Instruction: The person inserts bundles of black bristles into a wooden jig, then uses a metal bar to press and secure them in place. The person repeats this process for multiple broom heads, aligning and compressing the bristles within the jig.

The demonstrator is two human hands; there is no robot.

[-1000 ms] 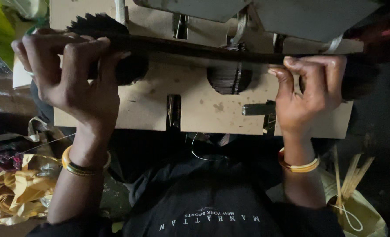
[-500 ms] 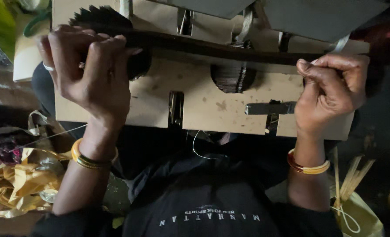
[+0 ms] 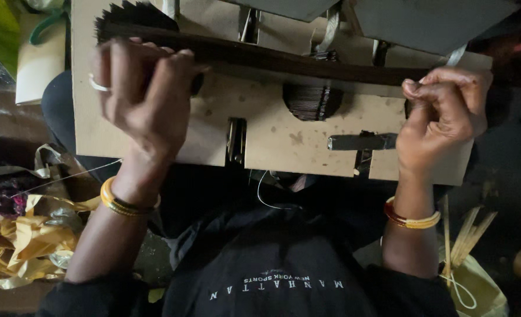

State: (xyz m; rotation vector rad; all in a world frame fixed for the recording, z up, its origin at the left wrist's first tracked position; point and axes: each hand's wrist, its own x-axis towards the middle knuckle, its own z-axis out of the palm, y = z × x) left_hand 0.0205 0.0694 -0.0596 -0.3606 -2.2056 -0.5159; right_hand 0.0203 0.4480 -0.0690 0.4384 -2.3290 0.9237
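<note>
A long dark bundle of thin sticks (image 3: 284,58) lies across a pale wooden board (image 3: 272,132) that rests on my lap. My left hand (image 3: 146,97), with a ring and yellow bangles at the wrist, is closed over the bundle's left end, where the stick tips fan out. My right hand (image 3: 442,111) pinches the bundle's right end between thumb and fingers. The board has cut-outs; one round opening (image 3: 313,100) shows more dark sticks. A metal bar (image 3: 360,142) is fixed near my right hand.
Crumpled yellow wrapping (image 3: 25,246) lies at lower left. Pale thin sticks and a yellowish bag (image 3: 469,258) sit at lower right. A thin white thread (image 3: 266,196) hangs below the board. Grey panels (image 3: 425,23) stand behind the board.
My left hand slid right along the bundle and closed tighter over it. My right hand curled from a flat grip into a pinch at the right end.
</note>
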